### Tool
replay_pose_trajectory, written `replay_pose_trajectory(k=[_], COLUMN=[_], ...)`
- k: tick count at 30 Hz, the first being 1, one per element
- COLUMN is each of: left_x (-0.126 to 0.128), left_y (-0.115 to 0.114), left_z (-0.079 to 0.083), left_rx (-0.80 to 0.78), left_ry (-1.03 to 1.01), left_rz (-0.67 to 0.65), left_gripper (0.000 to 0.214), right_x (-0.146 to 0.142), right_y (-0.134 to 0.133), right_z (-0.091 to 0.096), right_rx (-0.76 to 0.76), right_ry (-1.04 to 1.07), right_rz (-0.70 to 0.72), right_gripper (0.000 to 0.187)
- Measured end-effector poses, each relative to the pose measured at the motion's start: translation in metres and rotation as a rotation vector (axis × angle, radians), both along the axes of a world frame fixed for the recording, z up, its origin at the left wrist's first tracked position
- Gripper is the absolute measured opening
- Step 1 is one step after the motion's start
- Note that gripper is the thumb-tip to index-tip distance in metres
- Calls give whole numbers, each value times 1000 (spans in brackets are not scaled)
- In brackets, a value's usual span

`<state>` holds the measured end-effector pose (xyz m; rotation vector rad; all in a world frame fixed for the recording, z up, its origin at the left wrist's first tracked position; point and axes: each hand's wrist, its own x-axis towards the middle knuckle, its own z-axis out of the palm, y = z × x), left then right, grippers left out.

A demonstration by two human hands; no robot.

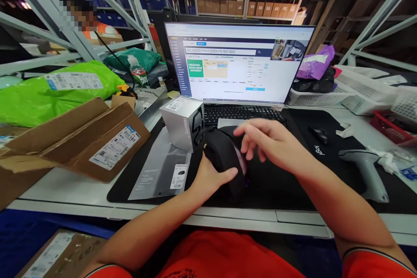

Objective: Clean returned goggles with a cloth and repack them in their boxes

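Red shirt (211, 254): nearest, at near edge of desk (244, 214).
Left hand (210, 173): wrapped around black device (221, 147) from its near left side.
Right hand (269, 141): part-open, loosely curled, nothing visibly held; just right of device, contact uncertain.
Black device: centre, over mat (280, 186); judged unpacked, with handling unfinished.
Plastic sleeve (150, 178): flat on mat, left.
Silver box (177, 126): upright, at sleeve's far end.
Monitor (234, 89): far, lit.

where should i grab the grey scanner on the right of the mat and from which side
Probably best by the handle, right hand coming from the near side: the scanner lies on the mat with its slim handle uncovered and slanting toward the desk's front edge.
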<state>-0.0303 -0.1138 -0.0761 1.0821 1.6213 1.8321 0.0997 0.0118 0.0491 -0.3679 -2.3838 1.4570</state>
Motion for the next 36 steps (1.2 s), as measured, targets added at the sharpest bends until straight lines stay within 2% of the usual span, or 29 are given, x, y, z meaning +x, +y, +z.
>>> replay_pose_trajectory(k=[1, 3, 6, 10, 14, 17, 21, 24, 26, 28, 32, 34, 36], left_x=[2, 7, 15, 28, 38, 42, 39, 36, 34, 33, 34, 37, 40], left_y=[-1, -3, -8, -18, -25, -26, -23, -25, -28, -31, -33, -30, -23], left_z=[-1, -3, -5, -10, -24, -32, -36, -41, -43, -42, -34, -31, -31], left_rx=[16, 77, 165, 185, 122, 115, 161, 135, 75, 16, 20, 77, 97], left_ry=[-118, -315, -536, -743, -924, -981, -969, -933, -928, -956, -1042, -1082, -1111], left_rz=[-2, 25, 75, 17, -44, -45, -33, -22, -10, -13, -6, -3, -5], left_gripper=[72, 68, 71, 68, 69, 70, 75, 75, 70, 67, 60, 51, 39], right_x=[7, 20, 23, 5, -9, -8, -6, -10, -14, -15, -9, -6, -6], right_y=[-2, -7, -8, 6, 15, 13, 7, 8, 11, 16, 27, 35, 46], right_z=[-6, -22, -54, -89, -102, -101, -94, -92, -92, -93, -89, -82, -72], right_rx=[12, 163, 450, 580, 766, 858, 825, 793, 682, 511, 126, -3, -58], right_ry=[-30, -69, -41, -98, -182, -228, -270, -319, -289, -199, 14, 108, 208], right_rz=[68, 139, 46, 4, 13, 3, 47, 76, 116, 114, -35, -147, -276], right_gripper=[29, 24, 44, 61, 73, 60, 56, 54, 53, 60, 71, 65, 55])
